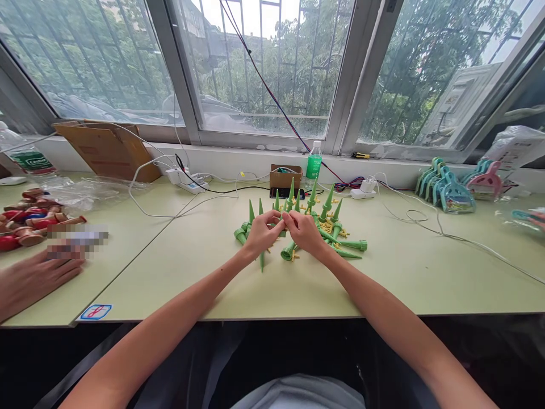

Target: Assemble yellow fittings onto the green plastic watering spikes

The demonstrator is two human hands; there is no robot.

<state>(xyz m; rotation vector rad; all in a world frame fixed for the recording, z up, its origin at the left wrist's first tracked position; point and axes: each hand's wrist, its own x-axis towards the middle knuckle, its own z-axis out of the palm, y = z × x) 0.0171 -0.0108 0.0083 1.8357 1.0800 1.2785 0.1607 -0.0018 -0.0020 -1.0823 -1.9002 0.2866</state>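
Note:
My left hand (264,232) and my right hand (303,232) meet fingertip to fingertip above the table, both closed in a pinch. Whatever is between the fingertips is too small or hidden to make out. Around and behind them are several green plastic watering spikes; some stand point up, like this spike (328,203), and others lie on their sides, like this one (354,245). One green spike tip (261,262) points toward me below my left hand. Small yellow plastic valve pieces (330,229) lie scattered among the spikes.
A co-worker's hand (46,272) rests at left by red wooden toys (29,218). Along the back are a cardboard box (106,150), power strip (189,182), small brown box (286,177), green-labelled bottle (314,162) and loose white cables (438,224). Teal dustpan sets (453,190) stand right.

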